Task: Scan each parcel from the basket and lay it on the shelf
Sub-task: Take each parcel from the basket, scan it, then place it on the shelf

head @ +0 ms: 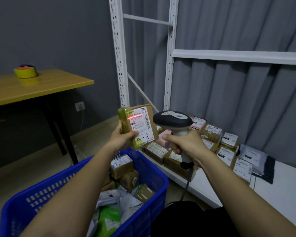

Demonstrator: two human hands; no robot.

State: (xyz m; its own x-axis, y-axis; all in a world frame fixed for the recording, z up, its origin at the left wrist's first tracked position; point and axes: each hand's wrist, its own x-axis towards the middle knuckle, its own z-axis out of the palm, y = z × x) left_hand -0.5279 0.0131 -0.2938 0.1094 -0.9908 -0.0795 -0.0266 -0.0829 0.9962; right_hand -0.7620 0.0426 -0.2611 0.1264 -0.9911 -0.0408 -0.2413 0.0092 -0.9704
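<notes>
Nearest me, my two forearms reach out over the blue basket (140,170), which sits low at the near left and holds a heap of cardboard boxes and plastic mailers not yet handled. My left hand (121,135) holds a small cardboard parcel (140,125) upright above the basket's far rim, thumb across the lower edge of its label and fingers curled behind. My right hand (183,142) is wrapped round the grip of the handheld scanner (173,120), whose head points left at the parcel from just beside it. A red scan line lies across the barcode near the label's top, so I judge the scanning step is in hand. "4-3" is handwritten on the label. Next, I think, comes carrying this parcel right to the white shelf (280,182), where scanned parcels (212,134) already lie in rows with bare board nearer to me.
</notes>
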